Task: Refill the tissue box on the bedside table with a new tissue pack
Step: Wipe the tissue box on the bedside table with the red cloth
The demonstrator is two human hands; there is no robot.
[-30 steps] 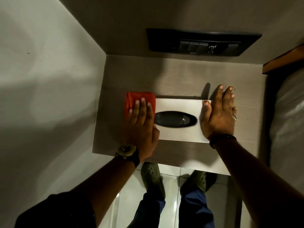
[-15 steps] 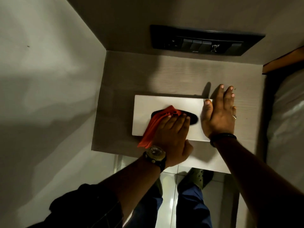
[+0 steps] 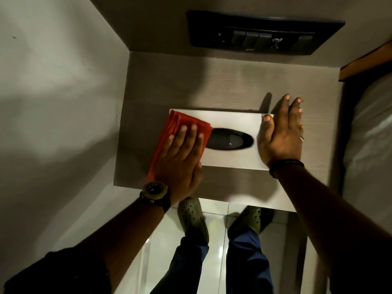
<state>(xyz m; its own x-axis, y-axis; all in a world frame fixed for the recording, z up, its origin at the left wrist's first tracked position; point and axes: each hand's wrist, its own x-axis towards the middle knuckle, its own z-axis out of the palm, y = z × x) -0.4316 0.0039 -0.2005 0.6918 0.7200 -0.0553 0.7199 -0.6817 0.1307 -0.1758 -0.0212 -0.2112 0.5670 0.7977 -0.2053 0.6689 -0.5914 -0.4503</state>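
A: Entry, head view. Where does the tissue box (image 3: 231, 151) sit?

B: Flat on the counter (image 3: 222, 81), long side running left to right, toward the front half of the top. White lid, dark oval slot (image 3: 230, 139) in the middle.

A: Contents of the box?

B: Slot looks dark and glossy; no tissue shows through it. What lies inside the box cannot be told from here.

A: Left hand (image 3: 180, 158)?

B: Laid flat on a folded red cloth (image 3: 169, 134), fingers (image 3: 194, 132) straight and close together, pressing the cloth onto the left end of the lid. The cloth hangs past the box's left and front edges. A watch (image 3: 156, 190) is on that wrist.

A: Right hand (image 3: 280, 136)?

B: Flat against the right end of the box, fingers straight and together, thumb lying on the lid's corner, fingertips reaching past the box's back edge. Dark band on the wrist, ring on one finger.

A: Surroundings?

B: Dark switch panel (image 3: 263, 35) on the wall above the counter; bed (image 3: 371, 134) at the right; green clogs (image 3: 194, 217) on the tiled floor below
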